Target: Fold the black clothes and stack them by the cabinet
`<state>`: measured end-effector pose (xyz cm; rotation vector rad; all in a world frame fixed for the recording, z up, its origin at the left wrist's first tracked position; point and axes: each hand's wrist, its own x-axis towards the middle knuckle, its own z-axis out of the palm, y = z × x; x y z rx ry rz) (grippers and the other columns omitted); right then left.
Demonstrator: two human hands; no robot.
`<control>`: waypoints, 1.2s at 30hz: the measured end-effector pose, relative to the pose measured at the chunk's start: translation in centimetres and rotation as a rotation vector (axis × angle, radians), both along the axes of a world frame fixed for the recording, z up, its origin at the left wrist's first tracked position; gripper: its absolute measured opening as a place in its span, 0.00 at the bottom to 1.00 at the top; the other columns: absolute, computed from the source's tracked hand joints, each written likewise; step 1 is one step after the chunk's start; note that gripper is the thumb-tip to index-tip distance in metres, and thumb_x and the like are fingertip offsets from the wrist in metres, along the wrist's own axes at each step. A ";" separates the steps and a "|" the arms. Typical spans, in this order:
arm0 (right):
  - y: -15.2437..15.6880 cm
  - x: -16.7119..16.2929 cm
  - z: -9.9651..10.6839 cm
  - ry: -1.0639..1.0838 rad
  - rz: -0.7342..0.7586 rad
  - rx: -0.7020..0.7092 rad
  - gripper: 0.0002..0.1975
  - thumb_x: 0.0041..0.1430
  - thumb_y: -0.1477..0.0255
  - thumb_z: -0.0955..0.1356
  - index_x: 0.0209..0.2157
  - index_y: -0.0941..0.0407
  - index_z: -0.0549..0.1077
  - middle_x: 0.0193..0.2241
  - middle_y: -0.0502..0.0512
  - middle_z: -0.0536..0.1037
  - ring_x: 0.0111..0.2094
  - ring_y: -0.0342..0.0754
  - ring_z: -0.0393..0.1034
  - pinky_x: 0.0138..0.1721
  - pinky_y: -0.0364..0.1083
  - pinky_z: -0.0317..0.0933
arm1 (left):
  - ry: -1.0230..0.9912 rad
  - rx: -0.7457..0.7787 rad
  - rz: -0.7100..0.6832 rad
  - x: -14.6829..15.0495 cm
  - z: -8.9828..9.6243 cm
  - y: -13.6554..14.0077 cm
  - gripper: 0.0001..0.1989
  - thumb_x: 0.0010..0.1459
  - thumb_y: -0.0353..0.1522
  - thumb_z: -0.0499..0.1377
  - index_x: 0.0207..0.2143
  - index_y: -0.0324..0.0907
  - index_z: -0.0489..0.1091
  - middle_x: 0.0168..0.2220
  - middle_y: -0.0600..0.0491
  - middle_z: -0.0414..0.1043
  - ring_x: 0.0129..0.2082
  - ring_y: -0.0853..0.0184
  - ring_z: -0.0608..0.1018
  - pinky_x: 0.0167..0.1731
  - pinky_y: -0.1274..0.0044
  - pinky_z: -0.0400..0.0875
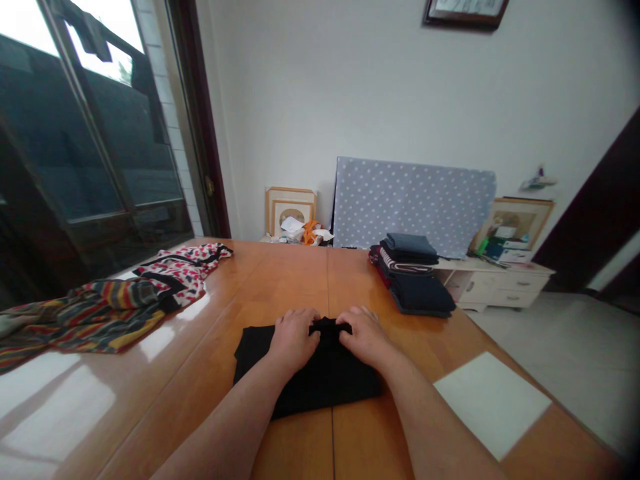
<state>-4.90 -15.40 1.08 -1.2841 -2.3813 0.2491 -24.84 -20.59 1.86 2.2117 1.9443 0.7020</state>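
On wooden table [280, 273] | left hand [294, 339], right hand [367, 337]: fingers [345, 317] pinching black cloth [325, 383] | framed wall script [467, 8] unreadable

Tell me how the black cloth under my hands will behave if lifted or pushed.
The black cloth would likely sag and lose its shape when lifted, since its far edge bunches between the left hand and right hand. Pushed, it would probably slide or crumple rather than roll, as it lies mostly flat on the glossy table.
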 end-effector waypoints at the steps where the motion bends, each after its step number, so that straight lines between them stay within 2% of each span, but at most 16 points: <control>1: 0.0 0.0 0.0 -0.005 0.004 0.001 0.11 0.51 0.74 0.68 0.38 0.50 0.76 0.38 0.53 0.74 0.45 0.52 0.62 0.45 0.48 0.51 | -0.002 0.005 -0.009 0.0 -0.1 0.0 0.15 0.55 0.32 0.59 0.47 0.49 0.71 0.46 0.50 0.75 0.47 0.56 0.73 0.44 0.68 0.64; 7: -0.1 0.0 0.1 0.018 0.029 0.008 0.10 0.48 0.76 0.68 0.35 0.52 0.74 0.38 0.53 0.73 0.44 0.51 0.61 0.44 0.47 0.52 | 0.042 0.041 -0.037 -0.1 -0.1 0.0 0.12 0.56 0.36 0.59 0.44 0.51 0.73 0.42 0.51 0.74 0.46 0.56 0.73 0.43 0.67 0.63; 12: -0.3 0.1 0.1 0.016 0.049 -0.006 0.10 0.48 0.77 0.67 0.34 0.53 0.73 0.39 0.53 0.73 0.45 0.52 0.62 0.46 0.48 0.53 | 0.087 0.000 -0.060 0.0 0.2 -0.1 0.12 0.56 0.38 0.59 0.42 0.50 0.75 0.42 0.49 0.73 0.46 0.54 0.72 0.44 0.65 0.62; 14: -0.3 0.1 0.0 0.026 0.062 -0.002 0.12 0.48 0.76 0.67 0.37 0.52 0.74 0.42 0.53 0.74 0.46 0.52 0.62 0.48 0.49 0.54 | 0.090 -0.005 -0.078 0.1 0.2 -0.2 0.12 0.57 0.38 0.58 0.42 0.51 0.76 0.42 0.49 0.73 0.46 0.54 0.72 0.44 0.65 0.62; 17: -0.3 0.0 -0.2 0.039 0.105 0.026 0.19 0.50 0.75 0.68 0.45 0.49 0.74 0.51 0.53 0.72 0.52 0.53 0.61 0.54 0.51 0.51 | 0.085 0.012 -0.096 0.1 0.1 -0.3 0.11 0.59 0.36 0.56 0.41 0.51 0.76 0.42 0.50 0.74 0.46 0.56 0.72 0.44 0.65 0.61; 19: -0.1 0.0 -0.5 0.021 0.125 0.035 0.18 0.52 0.73 0.68 0.46 0.48 0.75 0.55 0.52 0.71 0.56 0.54 0.60 0.58 0.53 0.48 | 0.071 0.017 -0.100 0.0 0.0 -0.2 0.11 0.61 0.36 0.54 0.41 0.51 0.75 0.42 0.51 0.75 0.45 0.57 0.72 0.45 0.65 0.60; 23: 0.3 -0.1 -0.9 0.019 0.076 0.057 0.09 0.61 0.68 0.66 0.40 0.50 0.77 0.51 0.53 0.75 0.57 0.53 0.60 0.59 0.54 0.47 | 0.031 0.015 -0.025 -0.3 -0.3 0.2 0.13 0.65 0.36 0.49 0.43 0.50 0.73 0.40 0.52 0.77 0.45 0.57 0.73 0.48 0.64 0.58; 27: 0.7 -0.3 -1.3 0.024 -0.036 0.066 0.13 0.66 0.63 0.63 0.38 0.52 0.77 0.42 0.55 0.78 0.49 0.51 0.65 0.53 0.51 0.53 | -0.012 0.009 0.141 -0.4 -0.3 0.6 0.15 0.65 0.34 0.49 0.50 0.46 0.69 0.41 0.49 0.77 0.47 0.56 0.73 0.51 0.62 0.57; 29: 0.9 -0.5 -1.6 0.023 -0.080 0.050 0.15 0.66 0.60 0.63 0.37 0.53 0.77 0.40 0.56 0.78 0.47 0.51 0.66 0.50 0.49 0.54 | -0.008 0.018 0.165 -0.3 -0.1 0.5 0.15 0.63 0.32 0.51 0.51 0.45 0.68 0.43 0.48 0.77 0.48 0.56 0.72 0.51 0.62 0.58; 32: 1.4 -0.6 -2.2 0.035 -0.121 0.017 0.16 0.65 0.58 0.63 0.37 0.53 0.77 0.38 0.57 0.78 0.46 0.51 0.66 0.48 0.47 0.55 | 0.026 0.104 0.068 -0.1 0.4 0.0 0.14 0.62 0.30 0.51 0.48 0.45 0.70 0.47 0.47 0.75 0.49 0.56 0.72 0.49 0.64 0.61; 36: 1.9 -0.5 -2.8 0.066 -0.175 -0.003 0.15 0.64 0.58 0.64 0.37 0.53 0.76 0.38 0.56 0.78 0.45 0.51 0.67 0.47 0.47 0.57 | 0.082 0.139 -0.204 0.4 0.1 -0.3 0.17 0.63 0.29 0.49 0.49 0.45 0.73 0.48 0.49 0.76 0.49 0.59 0.73 0.50 0.68 0.64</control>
